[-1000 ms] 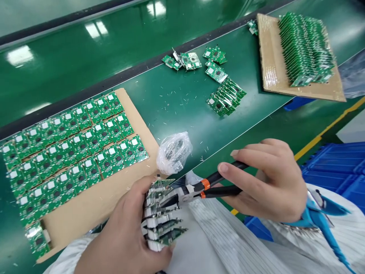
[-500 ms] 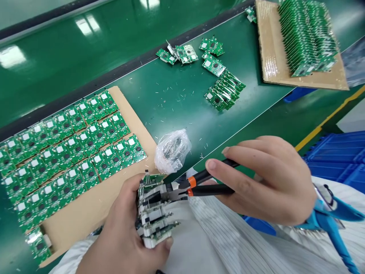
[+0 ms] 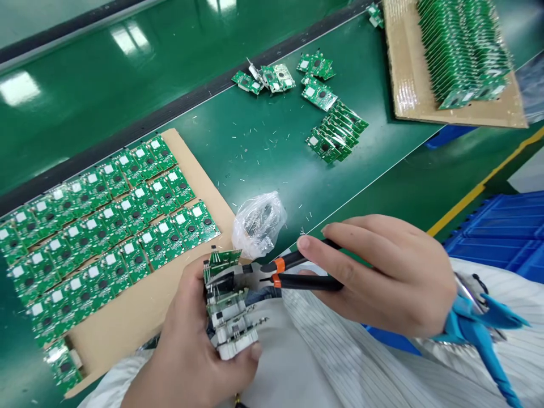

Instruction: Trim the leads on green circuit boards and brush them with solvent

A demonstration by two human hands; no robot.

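Observation:
My left hand (image 3: 187, 345) is closed around a stack of several circuit boards (image 3: 232, 320), green boards with white parts, seen edge-on with small pins sticking up. My right hand (image 3: 382, 277) grips cutting pliers (image 3: 293, 272) by their black handles, which have orange bands near the joint. The metal jaws of the pliers reach in among the upper boards of the stack. Whether they touch a pin there I cannot tell. Just beyond the stack sits a clear plastic bag (image 3: 259, 224) with thin metal clippings in it.
Rows of circuit boards (image 3: 102, 226) lie on a cardboard sheet (image 3: 187, 170) at the left. Loose boards (image 3: 335, 133) and scattered wire clippings lie on the green table (image 3: 272, 153). Another cardboard sheet (image 3: 406, 85) at the back right bears upright boards (image 3: 463, 51). Blue crates (image 3: 501, 226) stand at right.
My right hand and the pliers have shifted slightly left, and the jaws sit a little higher against the stack. The boards in my left hand have tilted a little.

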